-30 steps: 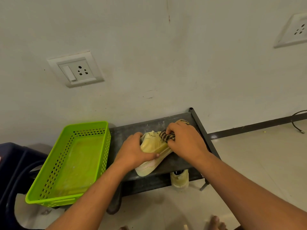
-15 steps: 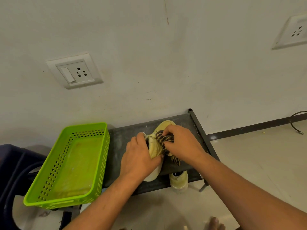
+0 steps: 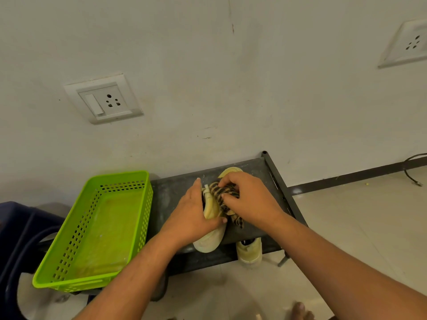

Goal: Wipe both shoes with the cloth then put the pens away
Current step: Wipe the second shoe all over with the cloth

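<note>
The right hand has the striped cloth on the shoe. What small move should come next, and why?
Probably draw the cloth toward the near end of the shoe, which it does not cover. The right hand grips the cloth at the shoe's middle, the left hand steadies the shoe on the shelf, and the second shoe lies below, untouched.

Plain off-white wall [image 3: 254, 88] right in front of me, a bit scuffed, with a switch socket [image 3: 104, 99] on the left and another socket [image 3: 409, 43] top right. Pale tiled floor [image 3: 369, 227], black skirting strip [image 3: 346, 179], loose cable [image 3: 411, 172]. Dark metal rack [image 3: 175, 197] stands against the wall, blue plastic chair [image 3: 20, 232] left of it.
</note>
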